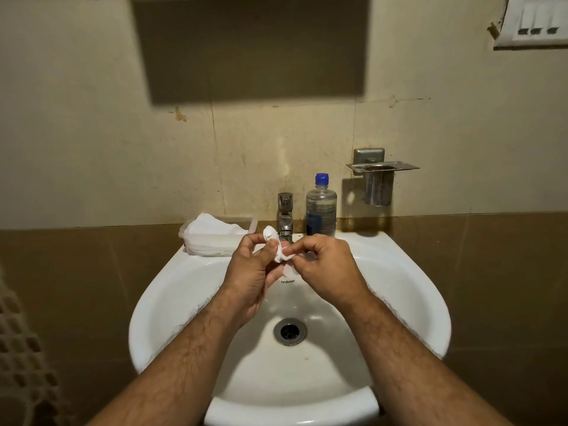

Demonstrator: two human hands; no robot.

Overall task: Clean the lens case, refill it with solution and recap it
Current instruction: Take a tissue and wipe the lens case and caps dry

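Lens case (271, 236) gripped by left hand (252, 265), above sink (408, 290) rim.

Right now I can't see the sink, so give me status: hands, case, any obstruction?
Left hand grips lens case. Right hand pinches tissue against it. Solution bottle capped. Nothing obstructing.

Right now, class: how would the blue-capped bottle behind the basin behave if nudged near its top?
The bottle is tall and narrow, so it could tip. It looks only partly full, so probably lightish. It stands on the glossy sink ledge and may slide.
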